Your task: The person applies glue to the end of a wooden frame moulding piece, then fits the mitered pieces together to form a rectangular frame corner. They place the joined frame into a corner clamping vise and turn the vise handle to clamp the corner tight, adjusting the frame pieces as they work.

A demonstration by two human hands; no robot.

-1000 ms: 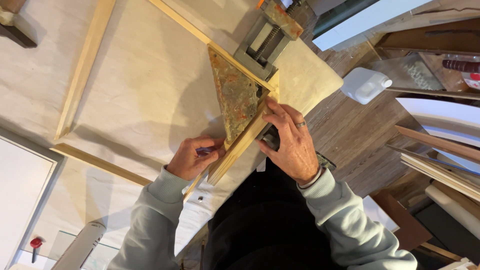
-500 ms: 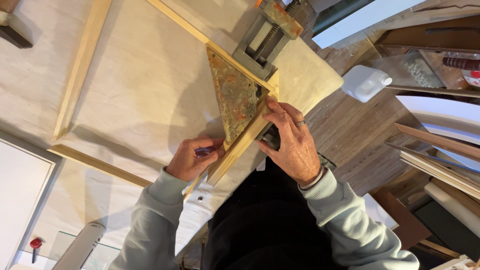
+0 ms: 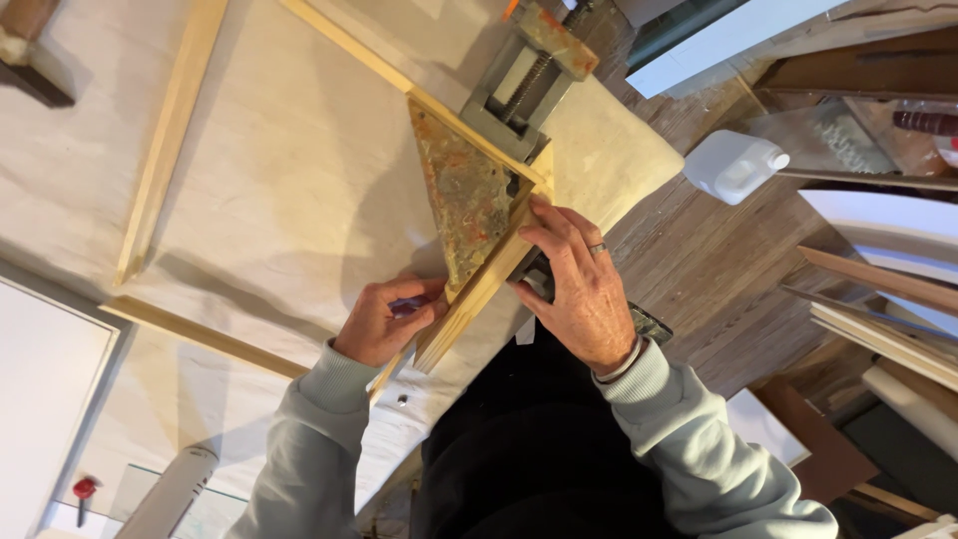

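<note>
**Corner clamp, both hands on frame**

While left hand (image 3: 384, 321) pinches a small pencil-like tool against the wooden strip (image 3: 479, 294), right hand (image 3: 579, 284) lies spread, fingers pressing that strip's outer side. Strip sits in the rusty triangular corner clamp (image 3: 464, 195) on the cloth-covered table (image 3: 289, 190). White plastic bottle (image 3: 733, 165) well apart.

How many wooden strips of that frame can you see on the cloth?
4, though parts run out of view. One strip lies far left, one crosses lower left, one runs from the top into the corner clamp, and one sits between the left hand and right hand.
</note>
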